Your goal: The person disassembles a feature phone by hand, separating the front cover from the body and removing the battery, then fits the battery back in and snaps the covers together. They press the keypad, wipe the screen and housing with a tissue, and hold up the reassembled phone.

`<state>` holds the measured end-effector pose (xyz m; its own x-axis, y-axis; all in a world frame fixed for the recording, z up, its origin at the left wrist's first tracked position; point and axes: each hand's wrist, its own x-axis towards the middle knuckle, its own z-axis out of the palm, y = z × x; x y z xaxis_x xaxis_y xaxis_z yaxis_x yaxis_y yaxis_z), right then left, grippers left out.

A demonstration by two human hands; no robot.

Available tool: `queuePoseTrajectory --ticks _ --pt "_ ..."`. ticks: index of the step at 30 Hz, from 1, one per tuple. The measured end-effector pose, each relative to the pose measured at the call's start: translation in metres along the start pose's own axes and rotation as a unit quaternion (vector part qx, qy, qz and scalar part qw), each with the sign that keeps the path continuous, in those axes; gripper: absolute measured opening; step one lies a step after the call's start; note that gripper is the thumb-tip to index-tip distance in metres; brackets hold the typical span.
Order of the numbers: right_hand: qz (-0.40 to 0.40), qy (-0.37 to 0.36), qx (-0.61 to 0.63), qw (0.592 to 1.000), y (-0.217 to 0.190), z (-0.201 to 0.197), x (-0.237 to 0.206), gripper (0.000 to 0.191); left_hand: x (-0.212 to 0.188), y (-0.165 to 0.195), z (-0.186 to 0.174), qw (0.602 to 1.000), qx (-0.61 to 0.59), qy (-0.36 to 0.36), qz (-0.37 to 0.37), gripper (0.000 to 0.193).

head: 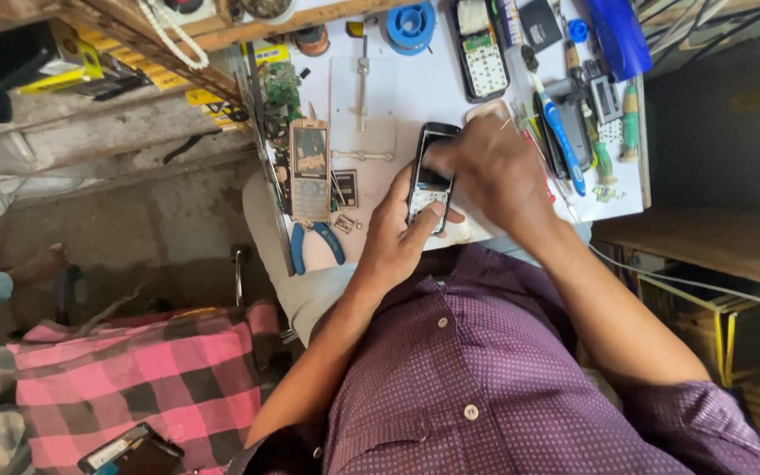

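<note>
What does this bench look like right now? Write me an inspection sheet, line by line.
Surface: white worktop, crowded.
Job's things: black keypad phone, held by left hand underneath; right hand covers its upper end.
Clutter: gold keypad phone, blue-handled pliers, blue solder reel, blue toothbrush, green circuit board.
Fingers: left thumb on the keypad; right fingers bent over the screen.
Cables: white cord at right.
Surroundings: pink checked cloth; another person's bare feet.
</note>
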<state>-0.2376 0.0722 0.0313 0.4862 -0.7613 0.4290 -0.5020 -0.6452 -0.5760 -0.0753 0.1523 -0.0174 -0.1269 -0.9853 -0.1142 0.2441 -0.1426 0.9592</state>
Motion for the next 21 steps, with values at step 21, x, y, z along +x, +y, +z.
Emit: queuePoseTrajectory --ticks 21 --pt "0.296 0.073 0.459 0.834 0.025 -0.001 -0.025 0.016 0.004 0.02 -0.013 0.989 -0.146 0.001 0.018 0.05"
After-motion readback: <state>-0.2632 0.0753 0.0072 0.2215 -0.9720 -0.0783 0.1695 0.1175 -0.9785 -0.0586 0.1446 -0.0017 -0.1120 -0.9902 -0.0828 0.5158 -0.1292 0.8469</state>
